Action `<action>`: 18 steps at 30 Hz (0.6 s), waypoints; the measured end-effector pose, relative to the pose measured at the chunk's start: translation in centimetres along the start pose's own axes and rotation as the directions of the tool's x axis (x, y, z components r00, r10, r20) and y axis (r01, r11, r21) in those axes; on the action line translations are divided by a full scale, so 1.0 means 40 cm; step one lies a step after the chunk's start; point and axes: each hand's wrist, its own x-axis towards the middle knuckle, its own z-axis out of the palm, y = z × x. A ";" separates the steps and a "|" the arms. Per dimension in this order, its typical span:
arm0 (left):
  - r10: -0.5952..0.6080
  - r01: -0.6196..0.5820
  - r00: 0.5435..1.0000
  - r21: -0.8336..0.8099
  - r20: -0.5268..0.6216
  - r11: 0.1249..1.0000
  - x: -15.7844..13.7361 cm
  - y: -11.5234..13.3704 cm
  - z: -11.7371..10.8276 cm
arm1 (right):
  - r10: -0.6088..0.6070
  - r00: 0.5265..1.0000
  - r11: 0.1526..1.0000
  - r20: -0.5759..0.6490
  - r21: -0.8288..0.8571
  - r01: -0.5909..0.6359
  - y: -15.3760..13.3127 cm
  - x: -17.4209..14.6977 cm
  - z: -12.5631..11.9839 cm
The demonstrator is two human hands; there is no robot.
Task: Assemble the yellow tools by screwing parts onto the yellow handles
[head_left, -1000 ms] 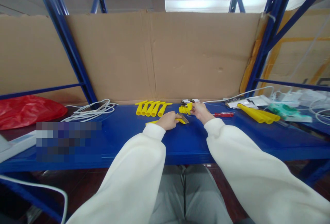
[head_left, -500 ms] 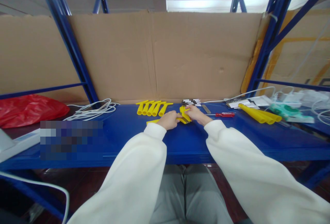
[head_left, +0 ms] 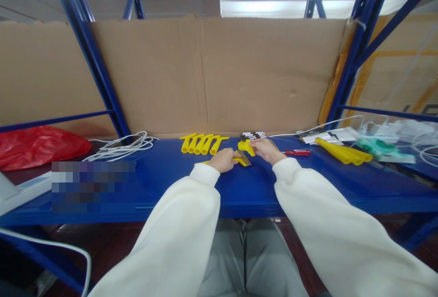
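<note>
My left hand (head_left: 223, 160) is closed around a yellow-handled scraper, whose flat metal blade (head_left: 245, 158) points to the right, just above the blue tabletop. The handle mostly disappears under the fingers. To the right, my right hand (head_left: 266, 150) pinches at the edge of some small yellow plastic pieces (head_left: 245, 147) grouped together; its fingertips partly cover them. Several yellow scraper handles (head_left: 201, 144) with flared heads lie in a row behind my left hand. Beside my right wrist is a red-handled screwdriver (head_left: 298, 152), its shaft hidden by the hand.
Black-and-white striped small packs (head_left: 253, 135) lie at the back against a cardboard panel (head_left: 219, 73). More yellow handles (head_left: 342, 152) rest at right near a green-and-white item (head_left: 385, 150). White cable coils (head_left: 125, 145) and a red plastic bag (head_left: 41, 146) occupy the left.
My right hand has drawn slightly back from the scraper in my left hand, exposing its metal blade. My left hand has barely moved.
</note>
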 end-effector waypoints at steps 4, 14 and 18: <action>0.002 -0.002 1.000 0.014 0.014 1.000 0.000 -0.002 -0.002 | 0.030 0.999 1.000 -0.027 -0.009 -0.030 -0.005 -0.002 0.004; 0.008 -0.009 0.999 0.008 0.035 1.000 0.002 -0.009 0.002 | 0.030 0.999 1.000 -0.014 -0.002 -0.030 -0.001 -0.001 -0.001; 0.024 -0.025 0.999 0.019 0.047 1.000 0.004 -0.010 0.006 | 0.049 0.999 0.997 -0.014 -0.065 -0.050 0.002 0.002 0.000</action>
